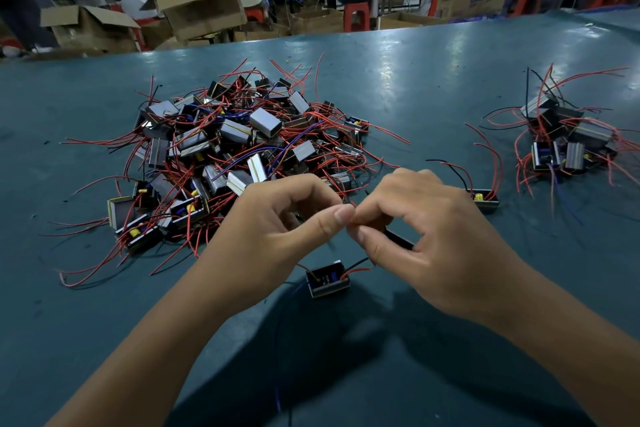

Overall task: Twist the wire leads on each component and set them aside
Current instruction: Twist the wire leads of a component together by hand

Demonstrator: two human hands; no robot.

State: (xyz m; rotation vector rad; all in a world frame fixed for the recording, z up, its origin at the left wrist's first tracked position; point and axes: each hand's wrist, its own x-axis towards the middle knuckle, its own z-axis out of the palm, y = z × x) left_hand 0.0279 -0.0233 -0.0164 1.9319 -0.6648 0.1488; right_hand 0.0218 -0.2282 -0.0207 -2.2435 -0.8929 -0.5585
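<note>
A small black box component (327,279) hangs just above the green table (433,87), below my hands, with red and black wire leads (356,267) rising from it. My left hand (277,218) and my right hand (412,229) meet fingertip to fingertip and pinch the ends of those leads between thumb and forefinger. A big heap of components (239,149) with loose red, black and blue leads lies beyond my left hand. A smaller pile of components (568,139) sits at the far right.
One single component (485,199) lies just past my right hand. A thin blue wire (277,367) trails toward the near table edge. Beyond the table's far edge stand cardboard boxes (204,7), red stools and seated people at benches.
</note>
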